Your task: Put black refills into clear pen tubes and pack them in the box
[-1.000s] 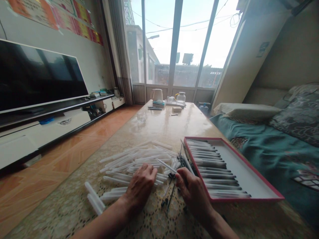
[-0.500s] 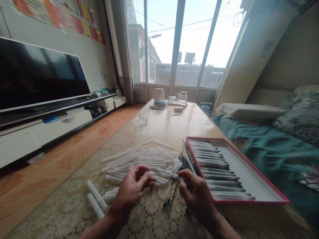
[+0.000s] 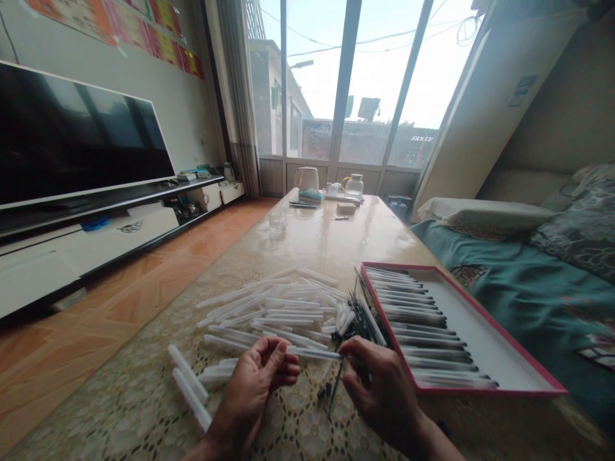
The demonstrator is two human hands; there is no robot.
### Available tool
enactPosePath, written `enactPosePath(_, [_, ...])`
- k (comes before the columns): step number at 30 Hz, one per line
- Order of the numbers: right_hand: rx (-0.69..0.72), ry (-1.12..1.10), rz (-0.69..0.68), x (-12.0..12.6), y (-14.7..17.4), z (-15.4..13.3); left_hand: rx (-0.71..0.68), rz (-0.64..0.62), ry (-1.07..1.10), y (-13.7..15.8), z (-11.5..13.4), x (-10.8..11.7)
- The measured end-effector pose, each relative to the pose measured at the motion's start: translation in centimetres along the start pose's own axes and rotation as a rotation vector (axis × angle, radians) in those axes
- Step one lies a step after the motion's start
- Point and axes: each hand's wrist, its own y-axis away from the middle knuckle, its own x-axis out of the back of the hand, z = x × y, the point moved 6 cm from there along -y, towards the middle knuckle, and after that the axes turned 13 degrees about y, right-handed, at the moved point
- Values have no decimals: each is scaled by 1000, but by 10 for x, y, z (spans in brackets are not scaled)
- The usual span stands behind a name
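Observation:
A slim pen [image 3: 314,353] with a pale, translucent barrel spans the gap between my two hands. My left hand [image 3: 262,374] pinches its left end between thumb and forefinger, hiding whatever covers that tip. The fingers of my right hand [image 3: 377,378] are closed round its other end. Behind my left hand lies a pile of white pen barrels [image 3: 283,312]. Close to my right hand are dark, thin refills [image 3: 358,310] and small white pen caps [image 3: 343,318]. A few small black parts [image 3: 325,390] lie on the tablecloth between my wrists.
On the right, a red-rimmed tray [image 3: 485,326] holds a row of pens [image 3: 423,333]. Two thick white tubes [image 3: 189,384] lie at the left. Farther back on the table [image 3: 327,246] stand a drinking glass [image 3: 277,222], a glass jug [image 3: 354,184] and a small box [image 3: 346,208].
My hands have come into line, and the pen's left tip, formerly apart from my left hand, now meets the fingers there. The pen has turned nearly level.

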Motion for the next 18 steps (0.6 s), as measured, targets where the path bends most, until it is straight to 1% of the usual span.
enactPosePath(3, [13, 15, -15, -2, -1, 0, -1, -41, -49, 0, -2, -2])
enactPosePath(6, [93, 59, -81, -4, -2, -2, -31, -44, -142, -1, -2, -2])
enactPosePath(9, [203, 218, -136, -5, -2, -6, -38, -68, -224, -1, -5, -2])
enactPosePath(11, [266, 362, -138, -5, -2, -10, -26, -95, -245, -1, -9, -3])
enactPosePath(13, [318, 447, -131, -5, -1, -14, 0, -130, -254, -1, -13, -3])
enactPosePath(16, [364, 455, -127, -8, 0, -19, 49, -179, -265, 1, -18, -4])
enactPosePath(18, [367, 446, -119, -10, 1, -19, 49, -176, -261, 2, -18, -5])
